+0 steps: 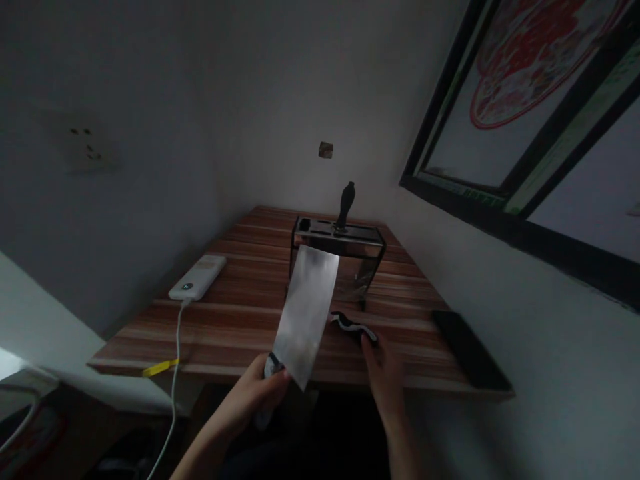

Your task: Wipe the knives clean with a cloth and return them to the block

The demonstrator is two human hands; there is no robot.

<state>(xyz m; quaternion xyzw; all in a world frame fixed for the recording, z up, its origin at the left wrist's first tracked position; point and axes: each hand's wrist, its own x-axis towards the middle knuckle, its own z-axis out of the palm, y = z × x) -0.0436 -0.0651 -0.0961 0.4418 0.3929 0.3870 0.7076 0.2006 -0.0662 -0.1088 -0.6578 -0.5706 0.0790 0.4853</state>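
Observation:
My left hand (pixel 257 393) is closed round the handle of a broad cleaver (pixel 307 310), whose shiny blade points up and away over the wooden table (pixel 240 313). Just beyond the blade tip stands a metal knife rack (pixel 340 243) with one black-handled knife (pixel 345 205) upright in it. My right hand (pixel 383 377) rests at the table's front edge, its fingertips pinching a small black-and-white handled tool (pixel 353 325) that lies flat on the wood.
A white power bank (pixel 197 277) lies at the table's left with a white cable (pixel 173 387) hanging over the edge. A black phone (pixel 470 350) lies at the right. Walls close in behind and on both sides; a framed picture (pixel 530 107) hangs on the right.

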